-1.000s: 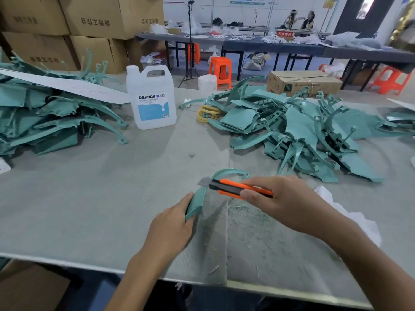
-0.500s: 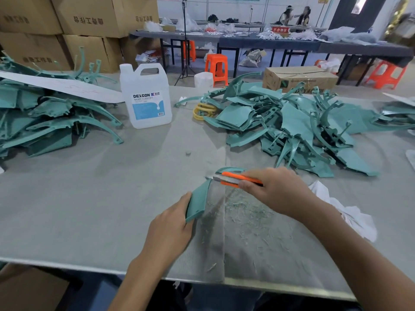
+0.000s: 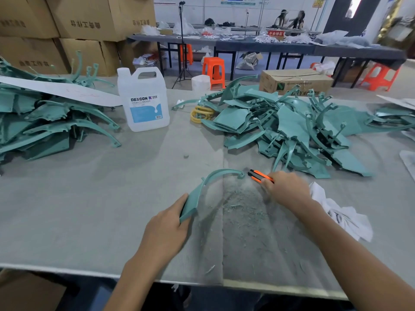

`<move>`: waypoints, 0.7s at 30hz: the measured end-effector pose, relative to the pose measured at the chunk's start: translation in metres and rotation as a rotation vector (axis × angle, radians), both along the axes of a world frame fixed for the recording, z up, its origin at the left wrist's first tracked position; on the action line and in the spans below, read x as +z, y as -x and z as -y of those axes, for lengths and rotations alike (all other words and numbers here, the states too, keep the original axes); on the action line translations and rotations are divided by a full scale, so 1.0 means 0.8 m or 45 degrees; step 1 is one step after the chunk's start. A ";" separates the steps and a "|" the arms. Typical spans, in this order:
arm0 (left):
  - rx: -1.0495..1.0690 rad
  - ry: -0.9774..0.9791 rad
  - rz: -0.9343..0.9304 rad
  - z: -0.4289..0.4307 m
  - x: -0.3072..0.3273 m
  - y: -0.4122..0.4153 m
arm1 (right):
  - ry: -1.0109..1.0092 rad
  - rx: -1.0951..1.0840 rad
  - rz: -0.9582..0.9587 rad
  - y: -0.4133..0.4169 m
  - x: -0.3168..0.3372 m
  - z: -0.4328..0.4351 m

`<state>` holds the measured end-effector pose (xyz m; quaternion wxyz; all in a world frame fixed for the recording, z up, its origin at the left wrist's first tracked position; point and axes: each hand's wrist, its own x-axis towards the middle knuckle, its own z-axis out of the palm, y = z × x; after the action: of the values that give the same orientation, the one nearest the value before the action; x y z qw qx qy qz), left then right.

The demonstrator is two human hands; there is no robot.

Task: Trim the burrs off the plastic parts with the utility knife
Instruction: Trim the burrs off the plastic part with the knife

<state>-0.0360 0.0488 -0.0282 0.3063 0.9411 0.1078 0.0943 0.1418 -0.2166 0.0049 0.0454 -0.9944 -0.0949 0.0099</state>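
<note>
A curved teal plastic part (image 3: 203, 187) stands on the grey table, arching from its wide lower end up to a small hook at the right. My left hand (image 3: 166, 230) grips that wide lower end. My right hand (image 3: 286, 189) holds an orange-and-black utility knife (image 3: 258, 175), whose tip sits just right of the part's hooked end, close to touching. Fine plastic shavings (image 3: 240, 209) lie on the table between my hands.
A heap of teal parts (image 3: 289, 131) fills the table's right rear, another heap (image 3: 45, 122) the left. A white DEXCON jug (image 3: 143, 102) stands at centre rear, yellow rings (image 3: 201, 113) beside it. A crumpled white cloth (image 3: 341, 216) lies right of my right arm. The table's front edge (image 3: 202, 281) runs near my forearms.
My right hand has slid the knife rightward along the part's arch, from its left-middle to the hooked far end. My left hand has kept its grip on the lower end.
</note>
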 end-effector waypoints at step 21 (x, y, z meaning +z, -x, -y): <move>-0.070 -0.124 -0.251 -0.028 0.025 0.005 | -1.002 0.066 0.032 0.098 -0.015 0.022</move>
<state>-0.0402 0.0712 -0.0080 0.2506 0.9622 0.1068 -0.0019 0.0631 -0.2341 -0.0071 0.4217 -0.8983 -0.1169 -0.0383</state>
